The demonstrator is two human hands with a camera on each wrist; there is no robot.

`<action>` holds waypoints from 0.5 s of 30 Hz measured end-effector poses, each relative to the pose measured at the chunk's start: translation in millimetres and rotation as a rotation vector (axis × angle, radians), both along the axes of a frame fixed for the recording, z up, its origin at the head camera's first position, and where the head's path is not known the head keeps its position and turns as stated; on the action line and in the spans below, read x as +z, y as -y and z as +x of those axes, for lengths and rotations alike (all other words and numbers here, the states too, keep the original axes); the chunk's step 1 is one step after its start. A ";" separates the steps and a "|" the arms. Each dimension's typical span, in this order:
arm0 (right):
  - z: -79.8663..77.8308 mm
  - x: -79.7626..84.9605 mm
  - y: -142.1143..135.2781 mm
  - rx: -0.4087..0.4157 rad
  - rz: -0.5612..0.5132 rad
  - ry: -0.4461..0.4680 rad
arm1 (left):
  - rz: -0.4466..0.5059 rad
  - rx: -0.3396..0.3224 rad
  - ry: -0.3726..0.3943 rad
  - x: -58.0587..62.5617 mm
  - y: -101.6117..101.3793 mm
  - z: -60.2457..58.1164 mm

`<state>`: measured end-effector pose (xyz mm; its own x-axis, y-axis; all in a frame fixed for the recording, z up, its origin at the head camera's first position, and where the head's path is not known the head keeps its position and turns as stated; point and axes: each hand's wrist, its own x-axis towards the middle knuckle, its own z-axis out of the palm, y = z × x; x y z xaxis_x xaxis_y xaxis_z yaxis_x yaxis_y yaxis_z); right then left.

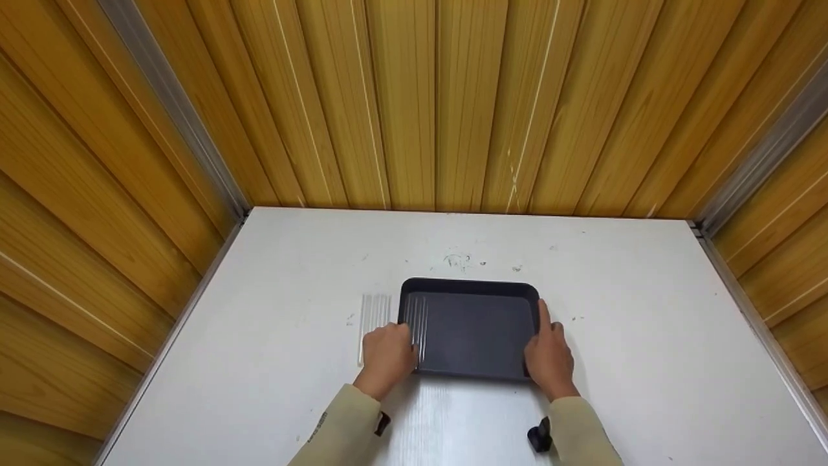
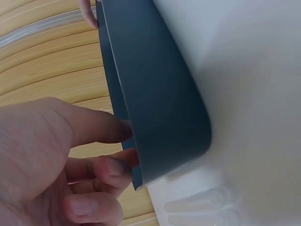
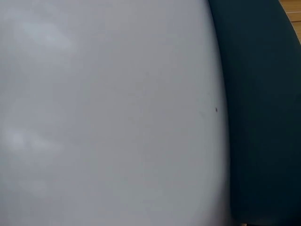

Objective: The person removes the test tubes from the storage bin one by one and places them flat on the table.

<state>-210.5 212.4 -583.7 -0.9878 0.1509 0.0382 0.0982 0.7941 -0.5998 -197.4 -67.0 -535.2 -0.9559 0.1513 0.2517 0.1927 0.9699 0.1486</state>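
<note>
A dark rectangular tray (image 1: pixel 479 333) lies on the white table. My left hand (image 1: pixel 388 353) grips its left edge near the front corner; in the left wrist view, thumb and a finger pinch the rim (image 2: pixel 127 108). On the opposite side, my right hand (image 1: pixel 551 359) holds the right edge, its index finger stretched along the side wall. The right wrist view has only the tray's outer wall (image 3: pixel 263 117), with that hand out of sight. Several clear tubes (image 1: pixel 419 317) lie side by side inside the tray at its left end, partly hidden by the left hand.
More clear tubes (image 1: pixel 375 310) lie on the table just left of the tray, and their ends (image 2: pixel 197 201) show beneath its corner in the left wrist view. Yellow wood-look panels (image 1: pixel 466 103) wall in the white table (image 1: pixel 647 310) at the back and sides.
</note>
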 end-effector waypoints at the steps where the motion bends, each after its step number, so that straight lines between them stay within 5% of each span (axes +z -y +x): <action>1: 0.1 0.5 -0.1 0.001 -0.002 0.003 | 0.003 -0.006 0.000 0.2 -1.3 -0.4; 15: 0.4 -0.6 1.3 0.000 0.004 -0.037 | -0.025 -0.044 -0.009 -5.9 -10.7 -0.2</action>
